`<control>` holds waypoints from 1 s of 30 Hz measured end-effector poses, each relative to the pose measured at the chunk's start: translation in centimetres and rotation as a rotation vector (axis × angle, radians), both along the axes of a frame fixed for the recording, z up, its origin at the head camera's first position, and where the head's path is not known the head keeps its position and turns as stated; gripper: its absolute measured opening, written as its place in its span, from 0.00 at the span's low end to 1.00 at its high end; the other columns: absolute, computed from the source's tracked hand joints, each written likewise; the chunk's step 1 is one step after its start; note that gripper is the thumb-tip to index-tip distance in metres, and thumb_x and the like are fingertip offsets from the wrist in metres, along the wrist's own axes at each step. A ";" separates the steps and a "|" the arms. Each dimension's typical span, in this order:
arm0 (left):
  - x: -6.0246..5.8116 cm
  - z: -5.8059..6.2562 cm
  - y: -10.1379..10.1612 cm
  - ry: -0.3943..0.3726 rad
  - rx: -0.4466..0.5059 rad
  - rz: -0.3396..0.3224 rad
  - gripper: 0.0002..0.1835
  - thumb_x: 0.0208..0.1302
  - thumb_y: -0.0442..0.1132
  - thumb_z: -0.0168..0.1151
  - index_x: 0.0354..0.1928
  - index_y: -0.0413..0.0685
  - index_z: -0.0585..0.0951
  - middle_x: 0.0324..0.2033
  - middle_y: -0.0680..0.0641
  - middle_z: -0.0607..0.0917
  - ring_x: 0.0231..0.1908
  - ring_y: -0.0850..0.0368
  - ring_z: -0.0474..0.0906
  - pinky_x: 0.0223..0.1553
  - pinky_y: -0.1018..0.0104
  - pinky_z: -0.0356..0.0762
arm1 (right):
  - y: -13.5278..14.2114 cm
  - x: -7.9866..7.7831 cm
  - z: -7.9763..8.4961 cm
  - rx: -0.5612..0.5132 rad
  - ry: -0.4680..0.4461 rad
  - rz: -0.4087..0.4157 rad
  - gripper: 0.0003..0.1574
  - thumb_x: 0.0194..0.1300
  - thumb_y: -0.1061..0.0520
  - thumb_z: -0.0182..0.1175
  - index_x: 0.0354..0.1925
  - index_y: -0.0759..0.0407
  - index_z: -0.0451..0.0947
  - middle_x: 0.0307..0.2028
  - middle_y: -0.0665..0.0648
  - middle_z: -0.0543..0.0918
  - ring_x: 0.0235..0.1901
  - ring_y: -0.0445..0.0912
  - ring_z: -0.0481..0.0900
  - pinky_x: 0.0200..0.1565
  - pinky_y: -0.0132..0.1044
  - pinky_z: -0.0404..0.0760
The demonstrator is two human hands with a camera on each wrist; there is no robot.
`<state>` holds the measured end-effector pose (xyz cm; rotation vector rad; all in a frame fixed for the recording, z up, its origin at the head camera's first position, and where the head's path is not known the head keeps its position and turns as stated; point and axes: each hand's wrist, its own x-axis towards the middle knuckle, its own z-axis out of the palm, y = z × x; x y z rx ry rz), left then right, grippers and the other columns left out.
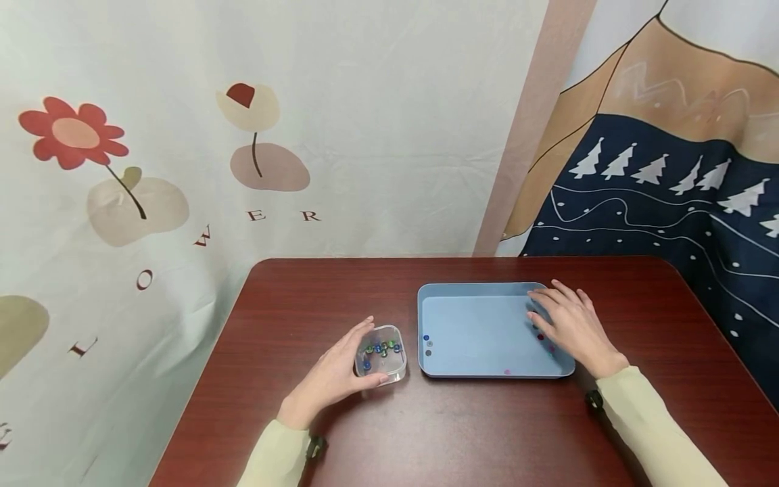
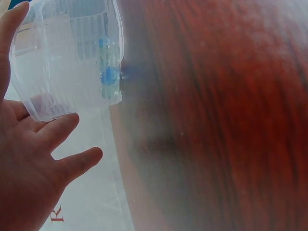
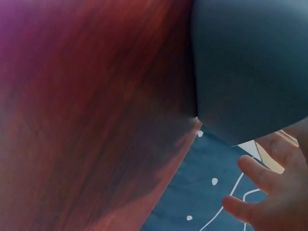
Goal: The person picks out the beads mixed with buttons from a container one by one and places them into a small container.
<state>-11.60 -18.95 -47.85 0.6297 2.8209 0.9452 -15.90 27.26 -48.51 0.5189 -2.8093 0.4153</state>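
My left hand [image 1: 331,372] holds a clear plastic box [image 1: 397,372] between thumb and fingers. Several green and blue marbles [image 1: 384,348] lie inside it; from the side, in the left wrist view, the clear box [image 2: 62,57] shows a blue marble [image 2: 109,75] near its bottom. Over the right end of a light blue tray [image 1: 475,331] is my right hand [image 1: 575,328], its fingers spread and nothing seen in them. Close to its thumb are small dark and red pieces [image 1: 540,337], partly hidden by the hand.
At the tray's left side sit a small blue piece [image 1: 426,337] and greyish ones [image 1: 429,352]. A pink piece [image 1: 507,372] lies by the front rim. The dark red wooden table [image 1: 468,433] ends at a printed curtain [image 1: 389,135] behind.
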 end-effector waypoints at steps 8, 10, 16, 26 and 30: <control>0.0 0.1 0.0 0.000 0.000 0.003 0.54 0.54 0.65 0.76 0.77 0.48 0.65 0.78 0.52 0.63 0.71 0.47 0.69 0.65 0.41 0.72 | 0.2 -0.9 0.0 0.016 -0.069 -0.021 0.26 0.70 0.53 0.67 0.61 0.64 0.81 0.60 0.69 0.81 0.69 0.68 0.66 0.63 0.77 0.59; 0.0 0.1 0.0 0.001 0.001 0.003 0.54 0.54 0.65 0.76 0.77 0.48 0.65 0.78 0.53 0.64 0.71 0.48 0.69 0.65 0.41 0.73 | 0.1 -1.0 0.0 0.025 -0.087 -0.027 0.27 0.70 0.53 0.67 0.62 0.64 0.80 0.60 0.70 0.81 0.69 0.68 0.66 0.62 0.77 0.60; 0.0 0.1 0.0 0.001 0.002 0.002 0.54 0.54 0.66 0.76 0.77 0.49 0.65 0.78 0.53 0.64 0.71 0.48 0.69 0.65 0.41 0.73 | 0.0 -1.3 -0.2 0.054 -0.127 -0.051 0.26 0.70 0.54 0.66 0.62 0.64 0.80 0.61 0.71 0.80 0.68 0.68 0.67 0.62 0.76 0.61; 0.1 0.0 0.1 -0.007 0.000 0.009 0.54 0.54 0.67 0.75 0.78 0.49 0.65 0.78 0.53 0.64 0.71 0.47 0.70 0.64 0.39 0.72 | -0.4 -1.6 0.0 0.038 -0.173 -0.091 0.24 0.68 0.60 0.68 0.60 0.67 0.81 0.60 0.72 0.79 0.65 0.69 0.70 0.64 0.76 0.61; 0.0 -0.1 0.0 -0.003 0.007 0.007 0.54 0.54 0.66 0.75 0.78 0.50 0.65 0.78 0.52 0.64 0.70 0.47 0.71 0.64 0.39 0.73 | -0.5 -1.7 -0.2 0.040 -0.155 -0.085 0.24 0.66 0.64 0.68 0.59 0.68 0.81 0.56 0.71 0.81 0.61 0.68 0.74 0.62 0.76 0.63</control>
